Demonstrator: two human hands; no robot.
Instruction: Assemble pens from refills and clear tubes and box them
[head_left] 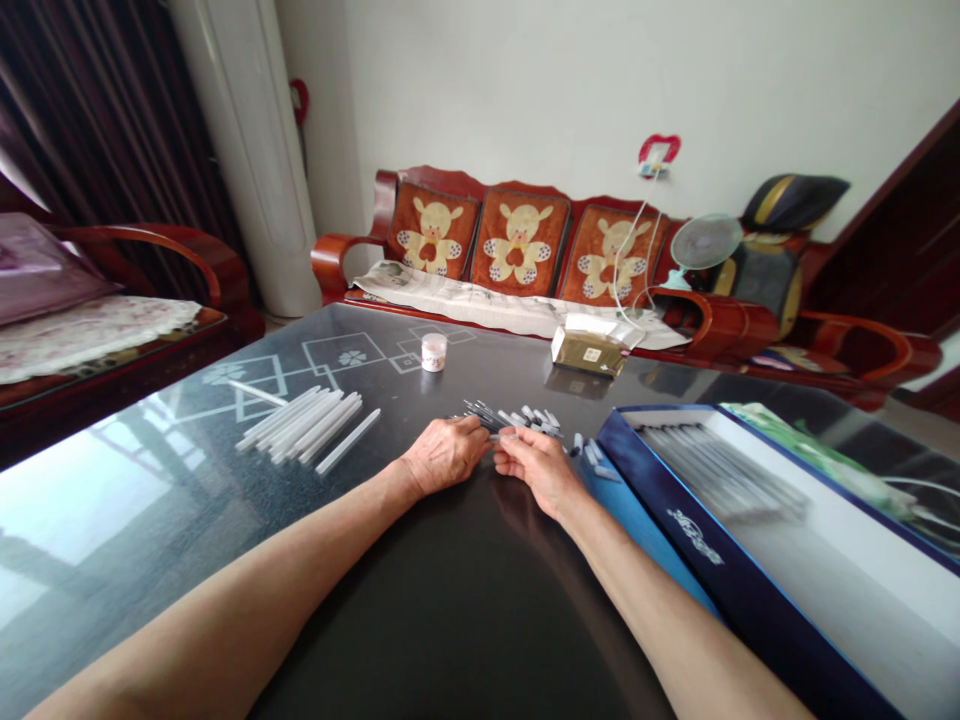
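No words can be read anywhere in this view. The long side of the blue box (694, 535) carries a white logo in a slanting script, but it is too warped and blurred to make out. The tan packet (589, 352) has a small pale square label on its top, with print too tiny to read. The small white jar (433, 352) shows faint marks on its side, also illegible. No numbers or signs can be made out on any of them.
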